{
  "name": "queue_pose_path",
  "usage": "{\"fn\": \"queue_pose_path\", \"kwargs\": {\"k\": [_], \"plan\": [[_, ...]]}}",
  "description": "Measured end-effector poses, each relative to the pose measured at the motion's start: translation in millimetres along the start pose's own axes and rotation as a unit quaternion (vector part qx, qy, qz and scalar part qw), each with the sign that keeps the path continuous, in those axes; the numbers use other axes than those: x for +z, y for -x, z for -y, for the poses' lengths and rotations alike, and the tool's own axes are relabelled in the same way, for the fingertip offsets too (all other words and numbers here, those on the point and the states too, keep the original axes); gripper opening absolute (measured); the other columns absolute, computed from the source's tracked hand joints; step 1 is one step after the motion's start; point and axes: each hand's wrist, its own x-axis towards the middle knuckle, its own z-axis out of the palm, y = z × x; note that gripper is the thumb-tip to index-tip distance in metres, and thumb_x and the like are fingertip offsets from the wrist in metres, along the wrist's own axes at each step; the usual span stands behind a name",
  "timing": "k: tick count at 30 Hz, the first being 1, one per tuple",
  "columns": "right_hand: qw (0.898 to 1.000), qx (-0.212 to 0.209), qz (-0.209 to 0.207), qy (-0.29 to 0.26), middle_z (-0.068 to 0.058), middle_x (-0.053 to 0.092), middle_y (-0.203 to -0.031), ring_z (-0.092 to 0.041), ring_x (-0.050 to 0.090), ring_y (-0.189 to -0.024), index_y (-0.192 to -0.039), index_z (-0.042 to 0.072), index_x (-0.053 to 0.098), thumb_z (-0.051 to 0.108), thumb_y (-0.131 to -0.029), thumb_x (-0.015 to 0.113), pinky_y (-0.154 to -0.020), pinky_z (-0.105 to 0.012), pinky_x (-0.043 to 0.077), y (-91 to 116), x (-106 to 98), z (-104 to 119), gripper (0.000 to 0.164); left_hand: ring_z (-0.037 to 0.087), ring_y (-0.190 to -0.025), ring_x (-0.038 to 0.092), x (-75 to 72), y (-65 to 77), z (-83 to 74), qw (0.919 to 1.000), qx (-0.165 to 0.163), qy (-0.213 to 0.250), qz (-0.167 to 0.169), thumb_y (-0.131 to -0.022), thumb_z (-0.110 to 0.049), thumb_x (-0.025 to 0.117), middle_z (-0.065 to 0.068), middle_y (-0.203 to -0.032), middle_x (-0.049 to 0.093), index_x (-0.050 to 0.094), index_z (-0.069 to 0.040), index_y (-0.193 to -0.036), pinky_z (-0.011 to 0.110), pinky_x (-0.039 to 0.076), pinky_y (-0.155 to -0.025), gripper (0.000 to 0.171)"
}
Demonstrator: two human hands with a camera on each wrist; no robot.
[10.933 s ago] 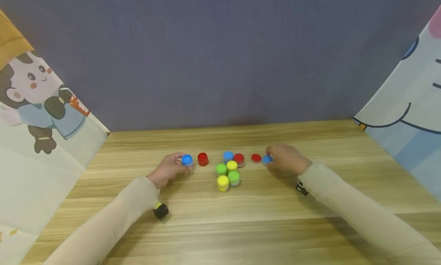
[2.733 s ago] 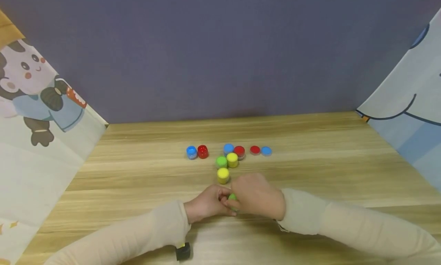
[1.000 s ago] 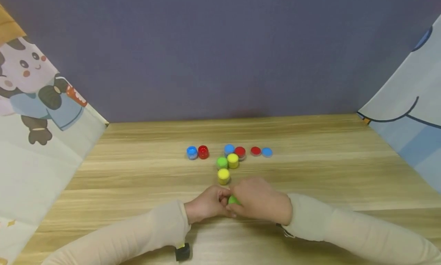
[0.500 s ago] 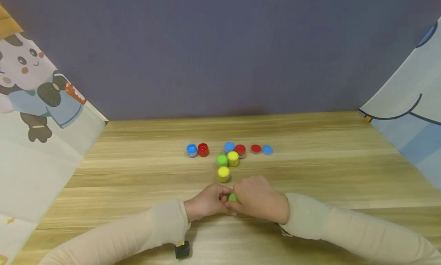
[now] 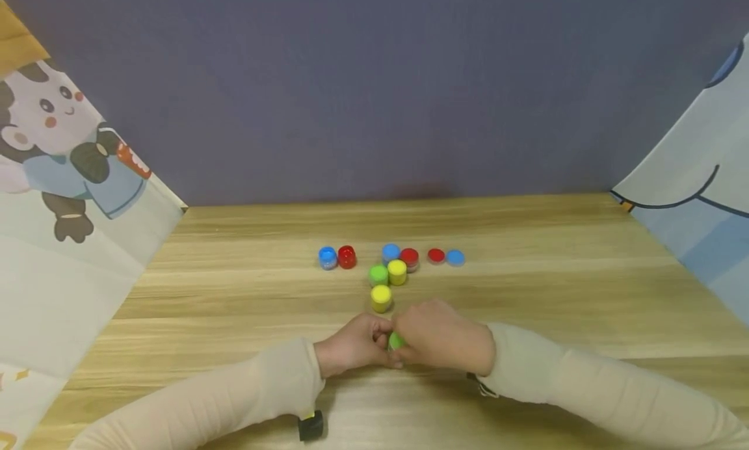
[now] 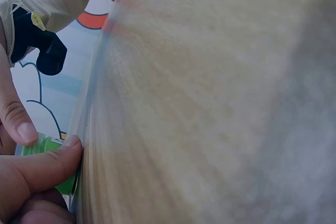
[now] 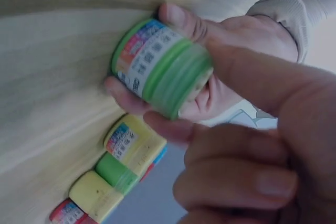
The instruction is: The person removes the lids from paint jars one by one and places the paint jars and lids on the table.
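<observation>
Near the front of the table, both hands are on one small green jar (image 7: 149, 59) with a printed label. My left hand (image 5: 354, 343) grips the jar's body between thumb and fingers, its base close to the wood. From the other side my right hand (image 5: 441, 336) has thumb and curled fingers at the ribbed green lid (image 7: 181, 80), which looks blurred. Just beyond them stands a yellow-lidded jar (image 5: 381, 298). Behind it are a second green-lidded jar (image 5: 378, 276) and another yellow-lidded jar (image 5: 397, 272).
A blue-lidded jar (image 5: 390, 253) and a red-lidded jar (image 5: 409, 259) stand behind the group. To the left are a lidless blue jar (image 5: 328, 258) and a lidless red jar (image 5: 347, 257). A red lid (image 5: 435, 255) and a blue lid (image 5: 455, 258) lie to the right.
Since the oldest frame, the blue jar and its lid have been let go, and a green jar has come from the group to the front. Over the last second the hands barely shift.
</observation>
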Motion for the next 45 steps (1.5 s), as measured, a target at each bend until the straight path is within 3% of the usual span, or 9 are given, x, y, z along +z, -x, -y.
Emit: {"fn": "queue_pose_path", "kwargs": {"k": [8,12,15,17,22,32,45], "plan": [[0.999,-0.025,0.026,-0.007,0.007,0.039,-0.054,-0.005,0.033,-0.048,-0.088,0.015,0.062,0.017,-0.083,0.071,-0.043,-0.019,0.032,3.9,-1.9,0.9,0.01,0.006,-0.048,0.036,1.7,0.1,3.4,0.9999,-0.011,-0.011,-0.004,-0.071,0.004,0.076,-0.002,-0.055,0.047,0.069,-0.005,-0.103,0.017,0.029,-0.045,0.035],[0.999,-0.039,0.026,-0.011,0.008,0.039,-0.055,-0.006,0.034,-0.049,-0.097,0.017,0.063,0.019,-0.083,0.071,-0.045,-0.02,0.033,3.8,-0.4,-2.1,0.016,0.006,-0.048,0.035,2.2,1.4,3.8,0.9998,-0.016,-0.011,-0.008,-0.07,0.004,0.077,-0.002,-0.054,0.045,0.069,-0.005,-0.105,0.017,0.029,-0.045,0.036],[0.999,-0.027,0.008,-0.023,0.009,0.039,-0.056,-0.004,0.036,-0.049,-0.088,0.016,0.062,0.034,-0.083,0.071,-0.045,-0.02,0.034,4.5,2.0,-3.3,0.022,0.006,-0.048,0.038,2.3,1.6,4.8,0.9998,-0.015,-0.007,-0.007,-0.072,0.007,0.074,-0.002,-0.054,0.046,0.069,-0.005,-0.106,0.016,0.035,-0.047,0.036],[1.0,-0.012,-0.014,-0.023,0.009,0.037,-0.054,-0.004,0.034,-0.048,-0.076,0.016,0.058,0.045,-0.083,0.067,-0.043,-0.019,0.031,5.4,4.5,-3.0,0.031,0.005,-0.052,0.047,2.2,1.5,5.4,0.9999,-0.012,0.007,-0.001,-0.073,0.009,0.072,-0.001,-0.058,0.053,0.068,-0.004,-0.107,0.017,0.043,-0.052,0.037],[0.998,0.032,-0.046,0.002,0.008,0.026,-0.048,-0.005,0.025,-0.042,-0.054,0.018,0.04,0.055,-0.087,0.056,-0.039,-0.02,0.02,4.8,10.6,-0.4,0.052,0.007,-0.064,0.059,2.6,0.4,6.3,0.9997,-0.006,0.026,0.002,-0.071,0.01,0.074,0.007,-0.074,0.068,0.069,-0.003,-0.104,0.023,0.052,-0.067,0.036],[0.998,0.042,-0.035,0.008,0.008,0.029,-0.045,-0.005,0.028,-0.041,-0.049,0.018,0.038,0.048,-0.09,0.056,-0.039,-0.019,0.022,1.2,13.4,2.1,0.054,0.005,-0.055,0.045,2.3,-1.7,7.6,0.9998,-0.003,0.018,0.002,-0.071,0.007,0.075,-0.004,-0.058,0.052,0.07,-0.002,-0.099,0.017,0.042,-0.055,0.03],[0.999,0.039,-0.036,0.012,0.008,0.028,-0.044,-0.005,0.028,-0.041,-0.048,0.017,0.039,0.045,-0.089,0.059,-0.039,-0.019,0.022,-0.1,11.5,0.6,0.053,0.005,-0.049,0.04,2.3,-2.5,3.6,1.0,-0.002,-0.003,-0.007,-0.07,0.006,0.076,-0.004,-0.054,0.05,0.071,-0.004,-0.094,0.016,0.035,-0.048,0.027]]}}
